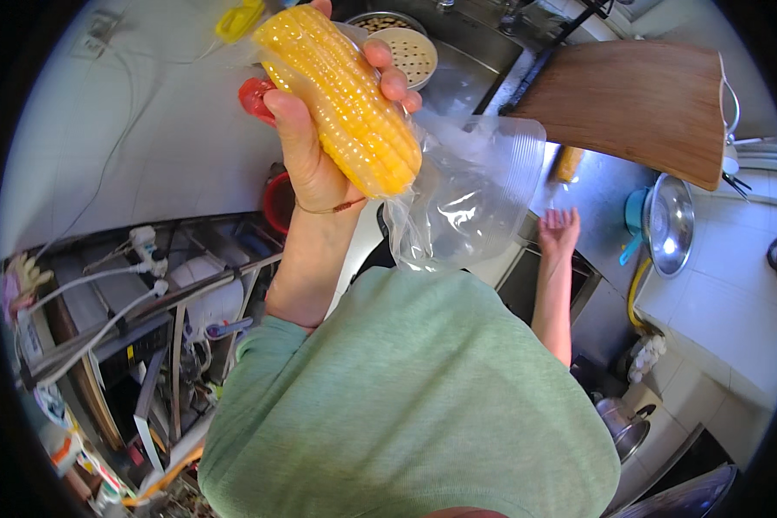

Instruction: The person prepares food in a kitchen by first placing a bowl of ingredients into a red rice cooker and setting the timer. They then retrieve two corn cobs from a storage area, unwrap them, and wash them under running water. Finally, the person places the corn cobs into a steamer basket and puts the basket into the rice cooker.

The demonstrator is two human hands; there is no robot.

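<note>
My left hand [304, 142] holds up a yellow corn cob [343, 103] wrapped in clear plastic, close to the camera. The loose end of the plastic wrap [405, 233] hangs past the wrist. A red object [256, 100] shows beside the thumb; what it is I cannot tell. My right hand [559, 232] rests at or over the metal counter, fingers apart, with nothing seen in it. Just beyond its fingertips lies another yellow piece, seemingly corn [568, 164]. Between the hands stand stacked clear plastic containers [511, 184].
A sink [460, 71] holds a cream perforated basket [414, 55] and a metal bowl. A wooden board [628, 103] juts over the counter. At right are a steel basin [670, 223] and a turquoise handled vessel [634, 213]. A cluttered rack [168, 304] stands left.
</note>
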